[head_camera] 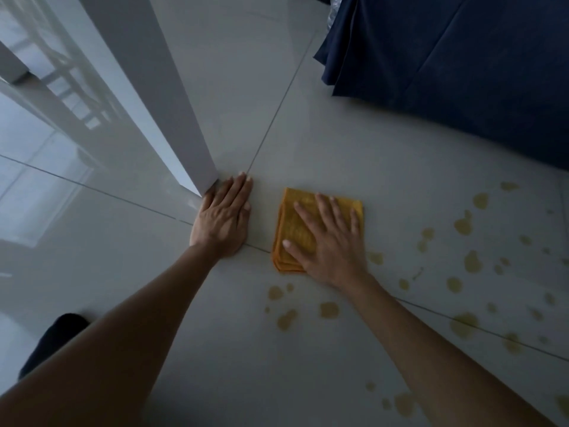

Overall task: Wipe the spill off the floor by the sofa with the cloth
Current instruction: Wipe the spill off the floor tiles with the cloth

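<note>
Right hand point(331, 241): flat, fingers spread, pressing the folded cloth point(295, 229); grasps nothing.
Left hand point(223, 215): released, braced flat on floor point(400, 180).
Stroke: sweep toward 4 o'clock through the spill point(471, 261), keeping your palm weight even.

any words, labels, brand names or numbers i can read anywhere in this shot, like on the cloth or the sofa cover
None: no readable text shows anywhere in this view.
Folded orange cloth under the right hand: ribbed weave only, no tag or print visible.
Dark navy fabric sofa cover: plain, no label showing.
Glossy grey tiled floor and white table leg: unmarked.
</note>
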`<state>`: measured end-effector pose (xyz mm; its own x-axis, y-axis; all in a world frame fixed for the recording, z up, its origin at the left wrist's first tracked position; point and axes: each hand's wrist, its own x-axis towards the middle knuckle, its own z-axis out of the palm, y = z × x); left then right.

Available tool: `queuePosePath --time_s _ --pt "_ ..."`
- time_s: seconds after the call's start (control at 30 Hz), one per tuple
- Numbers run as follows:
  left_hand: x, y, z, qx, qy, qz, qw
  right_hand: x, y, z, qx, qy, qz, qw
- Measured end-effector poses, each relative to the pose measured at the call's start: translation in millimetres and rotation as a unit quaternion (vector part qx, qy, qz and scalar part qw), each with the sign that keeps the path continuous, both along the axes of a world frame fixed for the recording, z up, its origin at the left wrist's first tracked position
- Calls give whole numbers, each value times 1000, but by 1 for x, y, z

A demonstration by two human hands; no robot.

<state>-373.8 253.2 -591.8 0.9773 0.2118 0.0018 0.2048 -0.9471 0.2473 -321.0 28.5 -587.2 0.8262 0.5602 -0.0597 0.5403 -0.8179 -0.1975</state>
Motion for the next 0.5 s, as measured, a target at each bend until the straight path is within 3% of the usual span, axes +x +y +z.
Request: queuePosePath --time_s 0.13,0.33,0.5 --pt "-37 -11 -1 -3 21 1 1000 22 -35 5 -34 16 -66 997" --pt "-42 -13 1 -9 23 7 1000 39 12 8 -47 42 -132 989" --pt "-42 -13 3 -13 23 15 1000 -13 47 9 -21 43 -43 998"
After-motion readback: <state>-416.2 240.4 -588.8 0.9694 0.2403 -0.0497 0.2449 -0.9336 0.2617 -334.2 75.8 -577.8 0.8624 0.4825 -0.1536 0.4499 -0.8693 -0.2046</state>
